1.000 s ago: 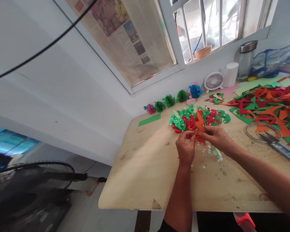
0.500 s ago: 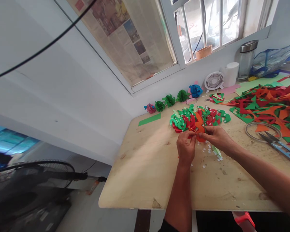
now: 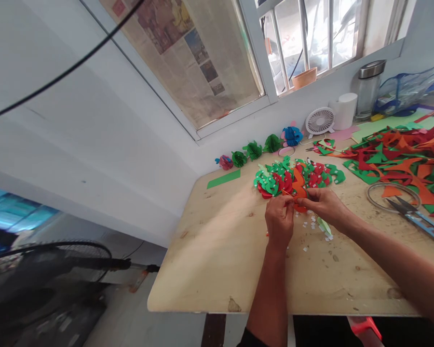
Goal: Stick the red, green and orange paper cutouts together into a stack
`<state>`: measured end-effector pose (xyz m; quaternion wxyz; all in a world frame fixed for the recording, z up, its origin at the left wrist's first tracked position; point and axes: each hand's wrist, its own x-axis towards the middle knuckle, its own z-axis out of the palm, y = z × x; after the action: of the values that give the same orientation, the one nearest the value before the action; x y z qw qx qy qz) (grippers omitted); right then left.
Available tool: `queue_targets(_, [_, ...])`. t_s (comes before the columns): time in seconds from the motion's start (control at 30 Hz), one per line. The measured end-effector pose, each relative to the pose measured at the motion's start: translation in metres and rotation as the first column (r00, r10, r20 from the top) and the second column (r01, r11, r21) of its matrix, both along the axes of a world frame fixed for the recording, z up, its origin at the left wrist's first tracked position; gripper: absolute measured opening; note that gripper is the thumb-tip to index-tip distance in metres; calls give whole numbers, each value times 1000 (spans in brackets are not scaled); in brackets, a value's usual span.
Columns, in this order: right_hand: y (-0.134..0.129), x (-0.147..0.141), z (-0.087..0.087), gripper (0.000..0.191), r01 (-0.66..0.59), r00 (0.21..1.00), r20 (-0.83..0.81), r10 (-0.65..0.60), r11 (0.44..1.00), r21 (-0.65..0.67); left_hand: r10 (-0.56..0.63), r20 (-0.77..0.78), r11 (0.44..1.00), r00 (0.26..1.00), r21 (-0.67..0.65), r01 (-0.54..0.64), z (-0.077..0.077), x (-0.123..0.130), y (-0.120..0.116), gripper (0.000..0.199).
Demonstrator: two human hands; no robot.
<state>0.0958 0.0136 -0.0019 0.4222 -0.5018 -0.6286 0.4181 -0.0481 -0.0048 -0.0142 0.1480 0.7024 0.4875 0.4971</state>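
An orange paper cutout [image 3: 298, 181] is between my hands, just above the table's front middle. My right hand [image 3: 324, 204] pinches its right side between thumb and fingers. At its lower left edge, my left hand [image 3: 279, 218] has thumb and fingers pressed together; a thin orange strip sticks up there, and the exact grip is partly hidden. Behind lies a pile of green cutouts [image 3: 268, 182] and red cutouts [image 3: 316, 174], dotted with small white squares. More white squares [image 3: 305, 249] and a pale green paper piece [image 3: 323, 225] lie below my right hand.
Blue-handled scissors [image 3: 419, 219] rest across a metal ring [image 3: 372, 202] at right, beside a heap of paper scraps [image 3: 412, 164]. Folded paper figures [image 3: 253, 150] line the wall, with a small white fan [image 3: 320, 121] and a glass bottle [image 3: 369, 94]. A green strip [image 3: 223, 179] lies left.
Both hands stay at nearly the same place on the orange cutout. My left hand has turned slightly and its fingers have closed in a little nearer to my right fingertips.
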Motion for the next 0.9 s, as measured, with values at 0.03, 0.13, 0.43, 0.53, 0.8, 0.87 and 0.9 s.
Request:
queue_targets(0.03, [1,0,-1,33,-2,1000,-5,2,1000,10,-4,-3,1000,1000,6,5,0,0,0,13])
queue_targets(0.13, [2,1,-3,32,-13,1000,-17,14,999,43,-3,-31,1000,1000,25,4,0,0,0,13])
queue_targets(0.43, [1,1,-3,33,2,1000,-28,-2,1000,29,22,-30,1000,999,0,-22,2,2,-1,12])
queue_targets(0.53, [2,1,-4,32,5,1000,-30,-4,999,33,13,-29,1000,999,0,-13,2,2,-1,12])
queue_targets(0.8, [1,0,-3,34,21,999,-26,-20,1000,17,20,-9,1000,1000,-23,-20,1,2,-1,12])
queue_targets(0.87, [1,0,-3,34,18,999,-32,-18,1000,13,15,-20,1000,1000,-16,-16,1,2,-1,12])
queue_targets(0.9, [1,0,-3,34,15,999,-35,-14,1000,12,14,-28,1000,1000,-12,-14,1,2,-1,12])
